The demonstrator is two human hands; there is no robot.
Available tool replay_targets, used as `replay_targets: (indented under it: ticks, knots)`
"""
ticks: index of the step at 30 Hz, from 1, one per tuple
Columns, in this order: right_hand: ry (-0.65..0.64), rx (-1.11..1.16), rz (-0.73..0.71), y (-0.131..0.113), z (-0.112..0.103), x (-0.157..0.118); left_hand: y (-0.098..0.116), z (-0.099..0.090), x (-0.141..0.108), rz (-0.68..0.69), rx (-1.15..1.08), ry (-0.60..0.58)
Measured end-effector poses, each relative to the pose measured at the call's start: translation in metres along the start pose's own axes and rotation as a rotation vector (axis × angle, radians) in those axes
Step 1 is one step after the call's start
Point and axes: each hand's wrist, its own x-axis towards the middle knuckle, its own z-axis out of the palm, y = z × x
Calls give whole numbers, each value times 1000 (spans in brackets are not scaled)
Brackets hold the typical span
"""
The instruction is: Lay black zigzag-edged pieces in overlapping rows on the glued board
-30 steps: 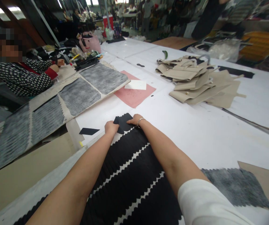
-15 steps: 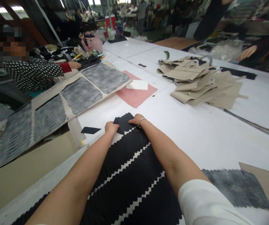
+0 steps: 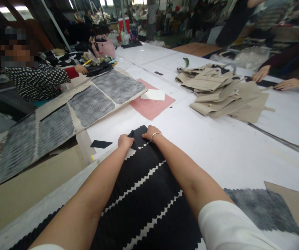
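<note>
Both hands are at the far end of a board covered with rows of black zigzag-edged fabric pieces (image 3: 139, 194). Pale zigzag gaps run between the rows. My left hand (image 3: 125, 141) pinches the lifted, folded-over edge of a small black fabric piece (image 3: 140, 136) in the farthest row. At that piece's right end my right hand (image 3: 150, 132), with a bracelet at the wrist, closes its thumb and fingers on the edge. A loose black strip (image 3: 101, 144) lies left of my left hand.
Grey fabric panels (image 3: 90, 104) lie on a board at left, beside a co-worker in a dotted top (image 3: 38, 81). Ahead is a pink sheet (image 3: 149, 109) with a white card (image 3: 153, 94). Beige fabric pieces (image 3: 217, 90) are heaped at right, near another person's hands (image 3: 290, 84).
My left hand has shifted slightly right, and the black piece's left edge is folded over further. At right, another person's hands have come onto the table by a black strip.
</note>
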Motion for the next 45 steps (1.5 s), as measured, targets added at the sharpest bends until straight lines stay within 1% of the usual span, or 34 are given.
replay_targets:
  ticks: [4,9,15,17,18,19,20,22,24,26,29,37,45]
  knots:
    - [-20,13,-1,0,3,2,-3,-4,2,1,35,-14]
    - [-64,47,-2,7,5,8,-7,-6,5,1,57,-26]
    - [-80,48,-6,8,3,7,-10,-6,9,12,50,-45]
    - [-56,36,4,5,1,4,-11,-7,10,8,53,-54]
    - [-16,22,-1,4,0,2,-12,-7,11,5,54,-57]
    - [40,0,-29,2,-1,-1,-13,-6,12,1,55,-59]
    - [103,-27,-88,0,-2,-3,-14,-6,13,-4,55,-63]
    - [184,-91,-276,-3,-4,-8,-16,-5,15,-14,51,-70]
    - [158,-163,-458,-7,-4,-11,-18,-5,18,-21,45,-76]
    - [80,-228,-536,-9,-3,-13,-20,-5,19,-19,39,-86]
    - [29,-274,-532,-10,0,-14,-22,-6,18,-24,33,-99]
    - [50,-278,-480,-16,3,-14,-28,-6,18,-30,6,-78]
    - [35,-199,-335,-22,7,-15,-29,1,21,-88,-151,-118]
